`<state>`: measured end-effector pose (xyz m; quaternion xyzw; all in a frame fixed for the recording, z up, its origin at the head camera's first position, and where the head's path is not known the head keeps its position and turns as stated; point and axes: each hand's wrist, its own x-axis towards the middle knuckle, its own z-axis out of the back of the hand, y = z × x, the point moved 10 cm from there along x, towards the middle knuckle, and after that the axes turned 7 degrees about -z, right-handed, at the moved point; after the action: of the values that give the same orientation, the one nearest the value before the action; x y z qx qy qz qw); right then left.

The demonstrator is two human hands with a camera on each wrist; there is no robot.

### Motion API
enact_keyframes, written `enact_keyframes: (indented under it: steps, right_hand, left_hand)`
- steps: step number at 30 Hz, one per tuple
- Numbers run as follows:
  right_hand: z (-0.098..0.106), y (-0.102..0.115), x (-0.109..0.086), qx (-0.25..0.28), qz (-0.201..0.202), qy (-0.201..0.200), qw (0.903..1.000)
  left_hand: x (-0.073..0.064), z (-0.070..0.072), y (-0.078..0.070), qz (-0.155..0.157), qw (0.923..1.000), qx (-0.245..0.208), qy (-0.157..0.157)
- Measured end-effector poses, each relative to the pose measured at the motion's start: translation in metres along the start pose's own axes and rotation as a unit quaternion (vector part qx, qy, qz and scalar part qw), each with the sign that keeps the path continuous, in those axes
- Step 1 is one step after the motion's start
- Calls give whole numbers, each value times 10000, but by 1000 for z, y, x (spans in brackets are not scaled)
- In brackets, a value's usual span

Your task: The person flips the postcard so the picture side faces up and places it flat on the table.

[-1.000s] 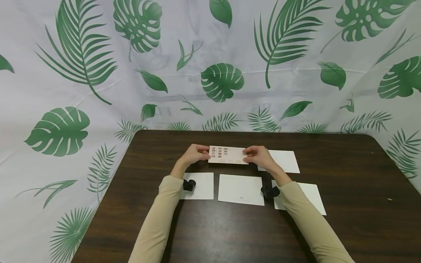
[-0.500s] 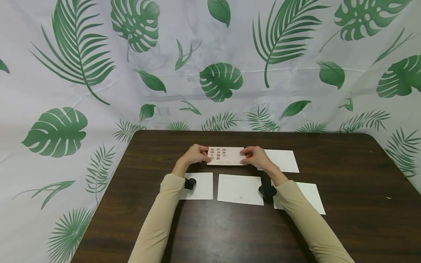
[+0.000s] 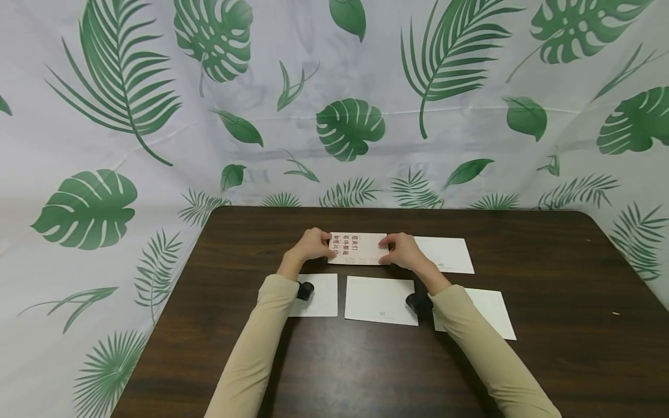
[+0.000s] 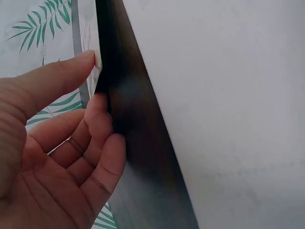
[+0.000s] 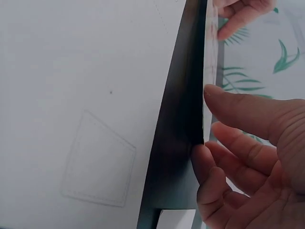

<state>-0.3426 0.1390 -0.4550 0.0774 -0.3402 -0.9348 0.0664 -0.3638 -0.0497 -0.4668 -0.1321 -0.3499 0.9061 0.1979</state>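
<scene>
A pale postcard (image 3: 360,249) with reddish printed characters is held by both hands toward the far side of the table. My left hand (image 3: 310,245) pinches its left edge, thumb (image 4: 76,71) on the printed face and fingers below. At the right edge my right hand (image 3: 405,251) pinches it the same way, as the thumb (image 5: 233,102) and curled fingers in the right wrist view show. Those fingers reach under the card's edge, so it sits a little above the table. Just nearer lies a blank white card (image 3: 378,299), apart from the held one.
On the dark wooden table (image 3: 340,366) lie more white cards: one at the back right (image 3: 449,253), one at front left (image 3: 323,296) and one at front right (image 3: 491,310), partly under the sleeves. A leaf-patterned cloth (image 3: 287,128) hangs behind the table's far edge.
The held postcard has come slightly nearer and its printed face shows a bit taller. Both hands keep their pinch, and the right hand has shifted a little left. The lying cards stay put.
</scene>
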Motion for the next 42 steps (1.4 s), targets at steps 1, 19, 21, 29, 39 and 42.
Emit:
enact_keyframes:
  steps: [1,19,21,29,39,42]
  right_hand:
    - [0,1,-1,-41,24,-6,10000]
    - [-7,1,-1,-235,-113,-22,9997]
    - [-6,-1,1,-49,-109,-6,9999]
    - [12,-9,-8,847,67,-137,9963]
    - [37,-22,-18,1301,-7,-183,9913]
    - [45,-30,-20,1406,-93,-231,9897]
  left_hand:
    - [0,0,0,-15,10000,68,23]
    - [-4,1,-3,-13,9979,638,80]
    - [-5,2,-5,-33,9980,631,56]
    - [1,4,-19,-462,9982,75,-388]
    - [18,-8,-50,-978,9916,-673,-508]
    - [23,-15,-60,-1093,9904,-747,-409]
